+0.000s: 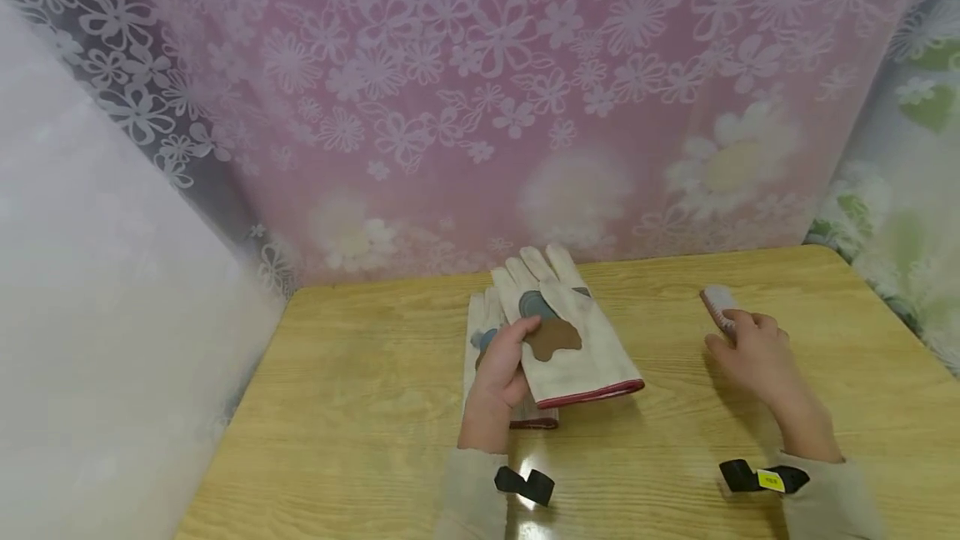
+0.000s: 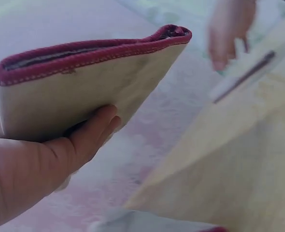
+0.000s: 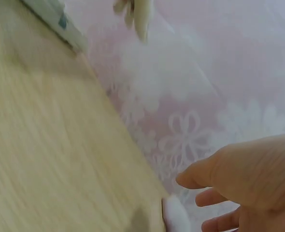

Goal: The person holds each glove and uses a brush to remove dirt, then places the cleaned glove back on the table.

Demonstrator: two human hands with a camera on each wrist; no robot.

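My left hand [image 1: 497, 369] holds up a cream canvas work glove [image 1: 592, 352] with brown and blue-grey patches and a dark red hem. The thumb lies over its patched face, and the glove's fingers point away from me. Beneath it, a similar glove [image 1: 477, 315] lies on the table, partly hidden; I cannot tell whether more are stacked there. At the right, my right hand [image 1: 765, 361] hovers just by a small white brush-like thing [image 1: 718, 305] with a reddish-brown edge. In the right wrist view its loose fingers [image 3: 212, 197] stand apart from that white thing [image 3: 175, 215].
A wood-grain table [image 1: 360, 407] spans the front. Along its back edge hangs a pink flowered curtain [image 1: 450, 148], with a pale sheet [image 1: 112, 273] at the left and a flowered one [image 1: 915, 215] at the right. Black straps circle both wrists.
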